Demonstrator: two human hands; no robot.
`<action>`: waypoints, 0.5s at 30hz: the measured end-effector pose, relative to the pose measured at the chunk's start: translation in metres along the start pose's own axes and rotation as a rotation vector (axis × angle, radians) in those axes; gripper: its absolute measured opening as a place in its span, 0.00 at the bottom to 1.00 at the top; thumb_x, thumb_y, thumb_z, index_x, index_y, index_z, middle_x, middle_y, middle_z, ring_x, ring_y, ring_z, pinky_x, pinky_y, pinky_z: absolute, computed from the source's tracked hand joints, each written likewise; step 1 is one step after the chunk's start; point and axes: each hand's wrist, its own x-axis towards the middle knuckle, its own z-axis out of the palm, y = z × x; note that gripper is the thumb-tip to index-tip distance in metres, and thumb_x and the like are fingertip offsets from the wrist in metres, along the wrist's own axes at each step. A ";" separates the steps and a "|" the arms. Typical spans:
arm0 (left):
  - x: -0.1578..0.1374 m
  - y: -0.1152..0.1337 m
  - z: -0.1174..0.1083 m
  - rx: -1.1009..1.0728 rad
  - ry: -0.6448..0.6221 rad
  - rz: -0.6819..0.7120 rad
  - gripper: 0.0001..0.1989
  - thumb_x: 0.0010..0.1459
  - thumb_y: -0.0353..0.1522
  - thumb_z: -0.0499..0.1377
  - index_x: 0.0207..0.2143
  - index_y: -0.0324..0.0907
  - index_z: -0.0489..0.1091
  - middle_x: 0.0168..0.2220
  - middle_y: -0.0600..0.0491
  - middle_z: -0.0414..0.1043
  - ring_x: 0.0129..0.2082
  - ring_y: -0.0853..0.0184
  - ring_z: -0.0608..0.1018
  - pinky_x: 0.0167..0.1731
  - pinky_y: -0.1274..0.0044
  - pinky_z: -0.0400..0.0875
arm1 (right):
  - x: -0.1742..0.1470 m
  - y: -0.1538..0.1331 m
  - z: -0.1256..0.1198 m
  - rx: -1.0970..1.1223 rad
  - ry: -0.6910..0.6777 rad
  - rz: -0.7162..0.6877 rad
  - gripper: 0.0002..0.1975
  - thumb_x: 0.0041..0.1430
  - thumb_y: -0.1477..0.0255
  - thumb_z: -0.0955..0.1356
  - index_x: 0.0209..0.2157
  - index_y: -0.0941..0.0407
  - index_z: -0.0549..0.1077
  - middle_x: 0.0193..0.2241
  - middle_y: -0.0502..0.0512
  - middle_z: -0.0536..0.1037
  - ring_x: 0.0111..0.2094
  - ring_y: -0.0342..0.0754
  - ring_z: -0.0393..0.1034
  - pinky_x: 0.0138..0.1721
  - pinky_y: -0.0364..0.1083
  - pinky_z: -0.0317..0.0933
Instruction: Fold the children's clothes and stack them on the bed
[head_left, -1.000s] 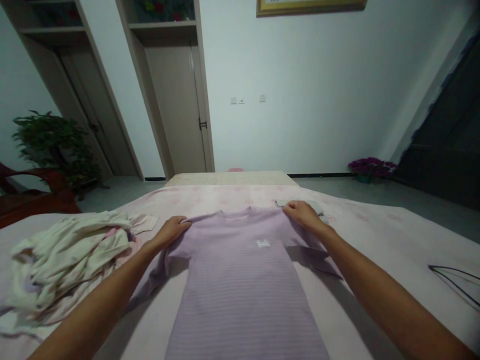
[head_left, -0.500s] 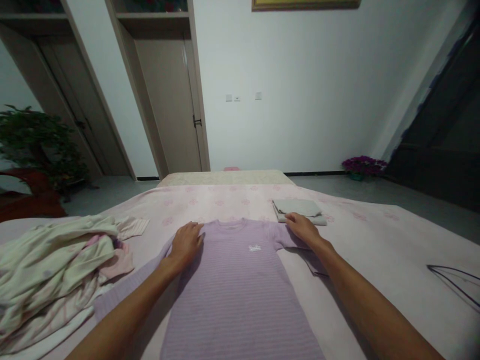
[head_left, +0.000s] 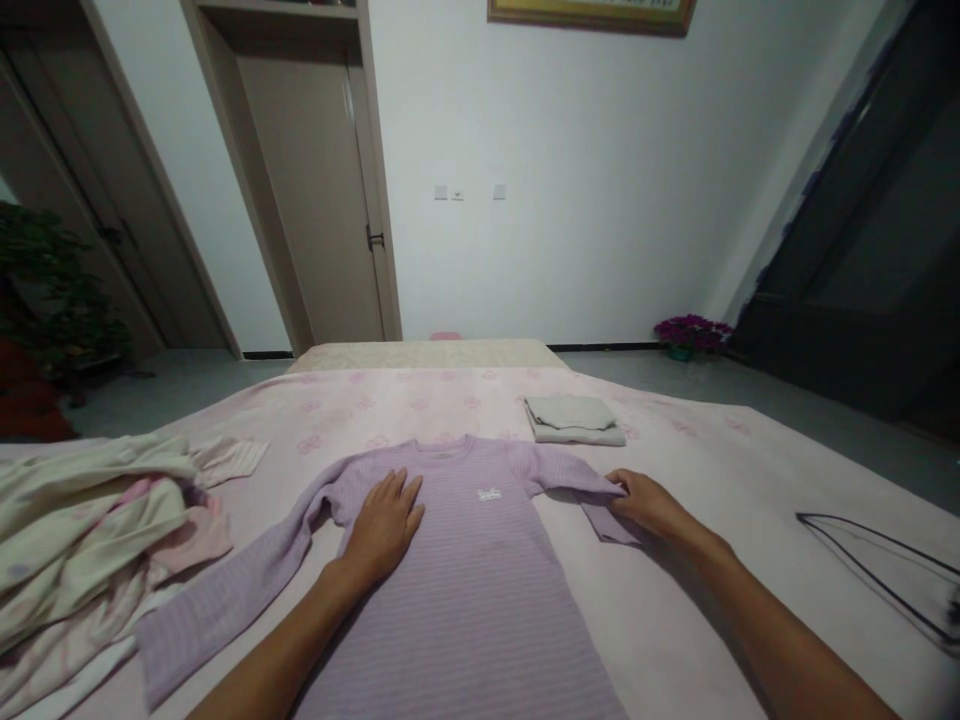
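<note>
A striped purple long-sleeved shirt [head_left: 480, 590] lies spread on the pink-patterned sheet, collar pointing away from me, with a small white print on its chest. My left hand [head_left: 384, 522] rests flat on the shirt's upper left chest, fingers stretched out. At the right, my right hand [head_left: 643, 503] pinches the sleeve on that side, which bends back under the fingers. The left sleeve stretches out toward the near left. Beyond the right sleeve lies a folded grey garment [head_left: 576, 420], apart from both hands.
A heap of pale clothes [head_left: 82, 540] lies on the left of the sheet [head_left: 697, 470]. Toward the right edge is a black clothes hanger [head_left: 862, 565]. A potted purple flower plant [head_left: 691, 333] stands on the floor by the far wall.
My left hand has moved from the shirt's left shoulder onto its chest. My right hand has slid outward along the right sleeve, away from the folded grey garment. The view has turned slightly right.
</note>
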 end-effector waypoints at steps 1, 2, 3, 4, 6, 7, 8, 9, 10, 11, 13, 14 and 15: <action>0.000 0.000 0.000 -0.001 0.000 -0.003 0.25 0.68 0.39 0.51 0.63 0.39 0.65 0.65 0.39 0.61 0.66 0.51 0.62 0.64 0.61 0.57 | -0.002 -0.006 -0.005 -0.066 0.078 -0.013 0.16 0.51 0.77 0.66 0.42 0.54 0.76 0.40 0.55 0.79 0.40 0.51 0.72 0.37 0.44 0.59; 0.000 -0.001 -0.001 -0.004 0.000 -0.006 0.25 0.68 0.39 0.51 0.63 0.39 0.65 0.65 0.39 0.61 0.66 0.51 0.62 0.64 0.61 0.57 | -0.004 -0.011 -0.011 -0.154 0.192 -0.040 0.16 0.52 0.79 0.64 0.42 0.53 0.76 0.40 0.55 0.78 0.41 0.51 0.71 0.37 0.45 0.58; 0.000 -0.001 -0.001 -0.008 -0.002 -0.009 0.25 0.68 0.39 0.52 0.63 0.39 0.65 0.65 0.39 0.61 0.66 0.52 0.62 0.64 0.61 0.57 | -0.005 -0.014 -0.018 -0.258 0.322 -0.077 0.16 0.54 0.80 0.63 0.42 0.53 0.76 0.40 0.56 0.77 0.42 0.52 0.70 0.38 0.46 0.57; 0.000 -0.001 -0.001 -0.012 -0.003 -0.011 0.25 0.68 0.39 0.52 0.63 0.39 0.65 0.65 0.39 0.61 0.66 0.52 0.62 0.64 0.62 0.56 | -0.005 -0.016 -0.026 -0.366 0.448 -0.116 0.16 0.55 0.80 0.63 0.42 0.53 0.76 0.40 0.58 0.76 0.43 0.53 0.68 0.40 0.48 0.55; 0.000 -0.001 0.000 -0.021 -0.005 -0.011 0.25 0.68 0.39 0.52 0.63 0.39 0.65 0.65 0.39 0.61 0.66 0.51 0.62 0.64 0.62 0.56 | -0.004 -0.013 -0.036 -0.551 0.616 -0.181 0.16 0.58 0.80 0.63 0.44 0.54 0.76 0.40 0.60 0.74 0.44 0.56 0.65 0.42 0.50 0.53; 0.000 -0.001 0.000 -0.025 -0.004 -0.012 0.25 0.68 0.39 0.52 0.63 0.39 0.65 0.65 0.39 0.61 0.66 0.51 0.62 0.64 0.61 0.56 | -0.003 -0.008 -0.038 -0.613 0.647 -0.198 0.15 0.58 0.79 0.63 0.44 0.55 0.76 0.39 0.61 0.74 0.44 0.57 0.64 0.43 0.51 0.53; 0.000 -0.001 0.001 -0.029 -0.001 -0.013 0.25 0.68 0.39 0.52 0.63 0.39 0.65 0.65 0.39 0.61 0.66 0.51 0.62 0.64 0.61 0.56 | -0.001 -0.001 -0.038 -0.653 0.642 -0.207 0.14 0.59 0.78 0.63 0.44 0.55 0.76 0.39 0.61 0.74 0.44 0.57 0.63 0.43 0.52 0.52; 0.000 -0.001 0.001 -0.034 0.004 -0.014 0.24 0.68 0.39 0.51 0.63 0.39 0.66 0.65 0.39 0.61 0.66 0.51 0.62 0.64 0.61 0.56 | 0.000 0.007 -0.035 -0.676 0.603 -0.210 0.14 0.60 0.78 0.63 0.43 0.55 0.76 0.39 0.61 0.74 0.44 0.57 0.63 0.43 0.52 0.52; 0.000 -0.001 0.001 -0.039 0.010 -0.016 0.24 0.68 0.38 0.51 0.62 0.40 0.66 0.65 0.40 0.61 0.66 0.52 0.63 0.64 0.60 0.56 | 0.001 0.016 -0.030 -0.684 0.552 -0.200 0.14 0.60 0.79 0.63 0.43 0.55 0.77 0.39 0.61 0.74 0.44 0.57 0.64 0.43 0.51 0.53; -0.001 -0.001 0.002 -0.042 0.014 -0.019 0.24 0.68 0.38 0.51 0.62 0.40 0.66 0.65 0.40 0.61 0.66 0.52 0.63 0.64 0.60 0.56 | 0.002 0.026 -0.024 -0.680 0.487 -0.184 0.15 0.60 0.80 0.62 0.43 0.55 0.77 0.39 0.61 0.75 0.44 0.56 0.65 0.42 0.51 0.53; -0.001 -0.001 0.002 -0.040 0.016 -0.021 0.24 0.68 0.38 0.51 0.62 0.40 0.66 0.65 0.41 0.62 0.66 0.52 0.63 0.64 0.61 0.56 | 0.004 0.044 -0.012 -0.641 0.411 -0.093 0.19 0.59 0.82 0.61 0.45 0.55 0.77 0.40 0.61 0.76 0.43 0.54 0.67 0.42 0.50 0.55; -0.001 -0.001 0.002 -0.035 0.014 -0.021 0.24 0.68 0.38 0.51 0.62 0.40 0.66 0.65 0.40 0.62 0.66 0.52 0.63 0.64 0.61 0.56 | 0.004 0.052 -0.008 -0.617 0.396 -0.053 0.20 0.58 0.82 0.61 0.47 0.55 0.77 0.41 0.61 0.76 0.43 0.54 0.68 0.42 0.50 0.57; -0.001 0.000 0.002 -0.030 0.013 -0.020 0.24 0.68 0.38 0.51 0.63 0.40 0.65 0.65 0.40 0.62 0.66 0.52 0.62 0.64 0.61 0.56 | 0.005 0.057 -0.006 -0.592 0.396 -0.020 0.21 0.56 0.83 0.61 0.47 0.55 0.77 0.42 0.61 0.77 0.44 0.54 0.69 0.43 0.50 0.58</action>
